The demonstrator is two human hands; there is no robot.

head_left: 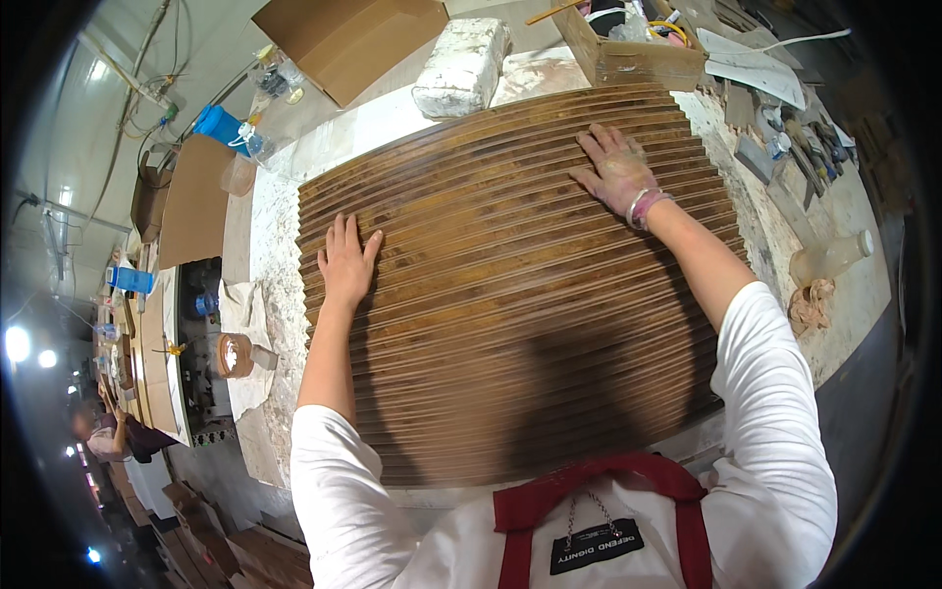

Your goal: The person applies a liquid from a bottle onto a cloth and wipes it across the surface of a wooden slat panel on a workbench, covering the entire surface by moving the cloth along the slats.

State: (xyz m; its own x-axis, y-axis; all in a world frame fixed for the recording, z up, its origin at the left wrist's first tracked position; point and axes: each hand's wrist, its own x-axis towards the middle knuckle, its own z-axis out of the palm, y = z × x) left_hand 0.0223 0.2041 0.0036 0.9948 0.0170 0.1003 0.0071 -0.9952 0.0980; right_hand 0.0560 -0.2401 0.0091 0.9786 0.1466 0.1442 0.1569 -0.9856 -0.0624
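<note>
A wide brown wooden panel with ridged, slatted grooves (pixel 510 226) lies across the workbench before me. My left hand (pixel 345 257) rests flat on its left part, fingers stretched and holding nothing. Toward the far right of the panel, my right hand (pixel 620 175) lies with fingers spread on the ridges. That hand is stained pale and pink and wears a bracelet at the wrist. Shadows of my arms and body fall over the panel's near half.
White-smeared blocks (pixel 461 67) stand beyond the panel, beside an open cardboard box (pixel 638 64) of odds and ends. Hand tools (pixel 810 157) and a cloudy plastic bottle (pixel 832 257) lie at right. A brown tape roll (pixel 235 355) sits at left. Another person (pixel 110 432) is far left.
</note>
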